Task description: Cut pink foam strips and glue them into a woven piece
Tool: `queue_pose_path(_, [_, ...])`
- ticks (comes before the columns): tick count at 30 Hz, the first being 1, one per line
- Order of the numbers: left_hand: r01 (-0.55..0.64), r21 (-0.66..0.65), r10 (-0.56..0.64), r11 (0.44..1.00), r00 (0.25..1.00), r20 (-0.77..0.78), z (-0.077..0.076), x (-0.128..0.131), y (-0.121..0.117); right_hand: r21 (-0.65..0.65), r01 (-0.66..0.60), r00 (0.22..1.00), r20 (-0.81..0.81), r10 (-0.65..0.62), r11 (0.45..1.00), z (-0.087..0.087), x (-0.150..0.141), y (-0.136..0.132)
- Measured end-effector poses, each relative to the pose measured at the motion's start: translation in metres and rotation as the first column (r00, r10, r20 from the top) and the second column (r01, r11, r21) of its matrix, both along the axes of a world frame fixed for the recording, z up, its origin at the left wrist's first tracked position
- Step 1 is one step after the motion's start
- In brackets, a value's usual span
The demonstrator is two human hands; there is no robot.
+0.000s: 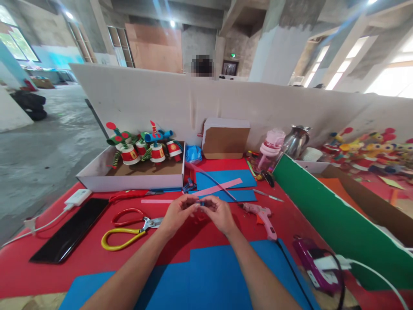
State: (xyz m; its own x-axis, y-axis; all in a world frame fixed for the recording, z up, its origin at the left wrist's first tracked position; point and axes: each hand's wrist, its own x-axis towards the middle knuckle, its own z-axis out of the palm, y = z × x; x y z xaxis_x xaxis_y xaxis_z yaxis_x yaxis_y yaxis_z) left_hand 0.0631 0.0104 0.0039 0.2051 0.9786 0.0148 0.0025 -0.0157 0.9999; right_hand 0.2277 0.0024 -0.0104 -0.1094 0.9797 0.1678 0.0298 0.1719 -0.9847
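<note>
My left hand [179, 212] and my right hand [220, 214] meet over the red table, fingertips pinched together. Between them is a small blue folded paper piece [202, 203], mostly hidden by the fingers. Just beyond lie a pink paper strip [230, 184], blue paper sheets [245, 177] and a small blue accordion-folded paper strip [189, 186]. Left of my left hand rest scissors with one red and one yellow handle [124, 239], their blades near my wrist. To the right of my right hand lies a pink hot glue gun [265, 218] with its cord.
A white box [135, 182] at the back left holds several paper-cup figures [157, 154]. A green-sided box [325, 215] bounds the right. A purple device [318, 267] with cables, a black tray [69, 234], a pink bottle [271, 146] and blue card [219, 275] are around.
</note>
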Motion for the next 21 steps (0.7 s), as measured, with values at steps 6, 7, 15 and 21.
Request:
queue_pose_path(6, [-0.010, -0.028, 0.011, 1.000, 0.999, 0.042, 0.0034, -0.0001, -0.0009, 0.051, -0.090, 0.995, -0.030, 0.092, 0.995, 0.0017, 0.0004, -0.0018])
queue_pose_path(7, [-0.017, -0.039, 0.019, 0.999, 0.998, 0.059, 0.0042, -0.0005, -0.0008, 0.068, -0.092, 0.996, -0.014, 0.093, 0.993, 0.0012, 0.0006, -0.0018])
queue_pose_path(15, [-0.037, -0.082, 0.043, 0.996, 0.996, 0.072, 0.0080, -0.0026, 0.0003, 0.040, -0.007, 0.999, 0.033, 0.005, 0.999, -0.0017, -0.0013, -0.0009])
queue_pose_path(21, [-0.013, -0.102, 0.033, 0.995, 0.981, 0.192, 0.0007, -0.0021, 0.0014, -0.058, 0.000, 0.994, -0.107, -0.006, 0.998, 0.0074, -0.0089, -0.0048])
